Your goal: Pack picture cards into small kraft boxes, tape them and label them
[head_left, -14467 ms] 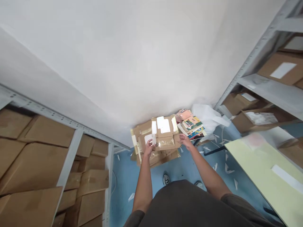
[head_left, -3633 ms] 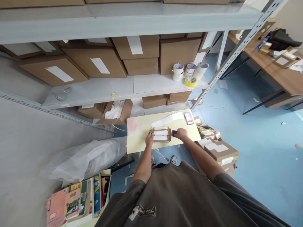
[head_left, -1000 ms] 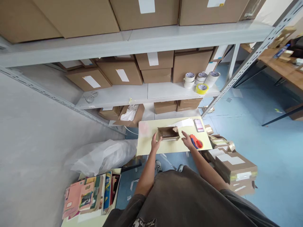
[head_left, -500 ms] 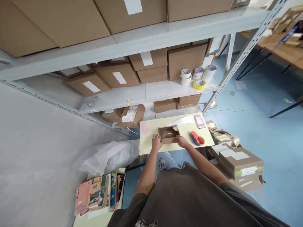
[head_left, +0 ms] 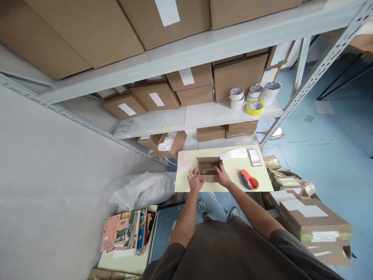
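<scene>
A small open cardboard box (head_left: 209,179) lies on the pale yellow table (head_left: 183,186), its opening facing up. Something clear or shiny shows inside, too indistinct to name. At the box's left end is my left hand (head_left: 195,181), its fingers spread and its thumb by the near wall. My right hand (head_left: 223,177) grips the right end, with fingers on both sides of that wall. Right of the box sits a red and blue tape dispenser (head_left: 247,179) with a yellow-edged roll. White paper sheets (head_left: 234,154) lie behind the box.
Metal shelving (head_left: 201,42) with large cartons rises beyond the table. Rolls of tape (head_left: 237,95) stand on its middle shelf. Cardboard boxes (head_left: 317,217) are piled at right. A plastic bag (head_left: 145,190) and a stack of books (head_left: 128,233) are at left.
My left hand's fingers have spread at the box's left end. My right hand has moved from the near right corner up onto the right wall. The view has shifted.
</scene>
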### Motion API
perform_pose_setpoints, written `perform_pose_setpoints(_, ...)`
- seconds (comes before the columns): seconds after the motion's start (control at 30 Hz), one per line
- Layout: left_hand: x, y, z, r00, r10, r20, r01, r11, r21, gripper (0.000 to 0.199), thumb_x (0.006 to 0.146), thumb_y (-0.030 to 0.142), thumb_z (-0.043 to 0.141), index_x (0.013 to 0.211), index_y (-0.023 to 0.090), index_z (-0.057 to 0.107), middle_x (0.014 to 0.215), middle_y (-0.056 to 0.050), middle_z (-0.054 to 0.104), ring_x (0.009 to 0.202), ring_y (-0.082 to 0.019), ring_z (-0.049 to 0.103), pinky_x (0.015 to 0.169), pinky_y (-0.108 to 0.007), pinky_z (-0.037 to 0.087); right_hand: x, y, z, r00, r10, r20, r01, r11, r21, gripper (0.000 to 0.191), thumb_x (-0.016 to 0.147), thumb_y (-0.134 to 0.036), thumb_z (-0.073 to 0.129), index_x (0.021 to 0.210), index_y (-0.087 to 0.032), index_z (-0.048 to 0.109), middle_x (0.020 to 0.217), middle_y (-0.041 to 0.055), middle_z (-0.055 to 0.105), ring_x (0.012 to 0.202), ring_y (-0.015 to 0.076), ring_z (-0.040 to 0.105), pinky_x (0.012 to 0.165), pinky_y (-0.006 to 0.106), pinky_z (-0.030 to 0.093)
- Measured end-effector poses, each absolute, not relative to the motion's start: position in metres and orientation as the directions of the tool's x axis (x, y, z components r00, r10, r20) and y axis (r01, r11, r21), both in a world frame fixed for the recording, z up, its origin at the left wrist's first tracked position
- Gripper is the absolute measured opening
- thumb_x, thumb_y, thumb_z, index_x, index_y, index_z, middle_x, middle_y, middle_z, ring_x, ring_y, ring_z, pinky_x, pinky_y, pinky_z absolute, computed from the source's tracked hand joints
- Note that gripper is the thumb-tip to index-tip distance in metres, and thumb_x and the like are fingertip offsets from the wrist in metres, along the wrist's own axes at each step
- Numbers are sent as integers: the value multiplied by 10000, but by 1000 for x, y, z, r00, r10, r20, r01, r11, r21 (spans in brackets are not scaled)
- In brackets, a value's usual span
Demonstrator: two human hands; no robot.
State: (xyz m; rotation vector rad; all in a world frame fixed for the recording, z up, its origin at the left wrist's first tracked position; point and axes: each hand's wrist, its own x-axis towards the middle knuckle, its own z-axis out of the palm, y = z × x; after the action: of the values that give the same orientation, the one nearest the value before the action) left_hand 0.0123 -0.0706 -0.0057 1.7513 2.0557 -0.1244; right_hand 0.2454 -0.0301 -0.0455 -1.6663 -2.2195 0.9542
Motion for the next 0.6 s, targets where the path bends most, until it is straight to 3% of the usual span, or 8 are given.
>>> perform_pose_setpoints(0.13, 13, -66, -11, -60, 913, -405, 941, 186, 281, 757, 892, 571, 710, 1560, 256, 545, 1781, -50, 214, 1655, -384, 17, 1296, -533, 256, 252, -39, -52, -178, 974, -140, 742, 40, -670, 962, 808, -64, 607, 1690, -236, 264, 1790, 165, 76, 1557, 355, 377, 1082, 451, 538)
perform_pose_setpoints(0.27, 14, -57, -17, -42, 914, -404, 909, 202, 363, 753, 887, 506, 745, 1571, 274, 531, 1783, -37, 210, 1642, -348, 174, 1248, -433, 371, 251, -33, -45, 16, 979, -201, 727, -149, -671, 1055, 811, -131, 622, 1723, -294, 118, 1775, 162, 130, 1434, 352, 536, 920, 390, 602)
perform_pose_setpoints(0.43, 9, -55, -18, -18, 917, -399, 883, 202, 424, 745, 856, 485, 787, 1544, 309, 561, 1771, -21, 255, 1628, -341, 234, 1258, -417, 362, 247, -11, -27, 4, 945, -326, 839, -180, -514, 1064, 833, -168, 660, 1724, -357, 110, 1675, 162, 307, 1258, 314, 664, 889, 343, 568)
perform_pose_setpoints(0.6, 2, -63, -18, -24, 936, -350, 879, 187, 439, 583, 850, 453, 814, 1391, 294, 664, 1747, -46, 325, 1612, -326, 288, 1234, -427, 395, 231, 22, -5, 21, 890, -455, 925, -190, -329, 1136, 840, -215, 724, 1728, -336, 25, 1452, 216, 502, 1069, 312, 739, 914, 390, 544)
